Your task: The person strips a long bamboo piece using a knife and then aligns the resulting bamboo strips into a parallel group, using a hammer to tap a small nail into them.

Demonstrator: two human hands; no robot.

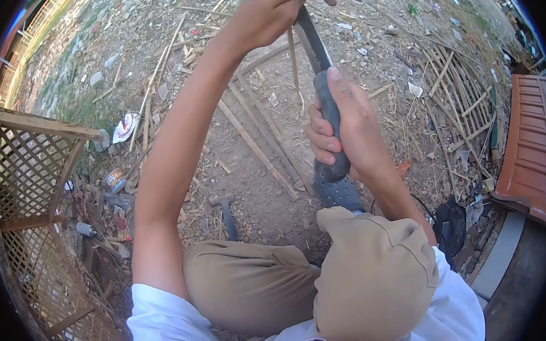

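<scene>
My right hand [351, 122] is wrapped round the thick black handle of a large knife [314, 40], its thumb lying along the top of the grip. The dark blade points up and away, toward my left hand. At the top edge, my left hand [285, 7] has its fingers curled beside the blade's far end, and the frame's edge partly cuts it off. A thin wooden strip [294, 63] runs down from under that hand, alongside the blade. Its upper end is hidden by my fingers.
A hammer [226, 216] lies on the dirt beside long wooden strips [256, 143]. Lattice panels [30, 179] stand at left. A pile of bent slats [459, 90] and a reddish-brown panelled piece [527, 142] are at right. My dark perforated shoe [339, 193] is below the knife.
</scene>
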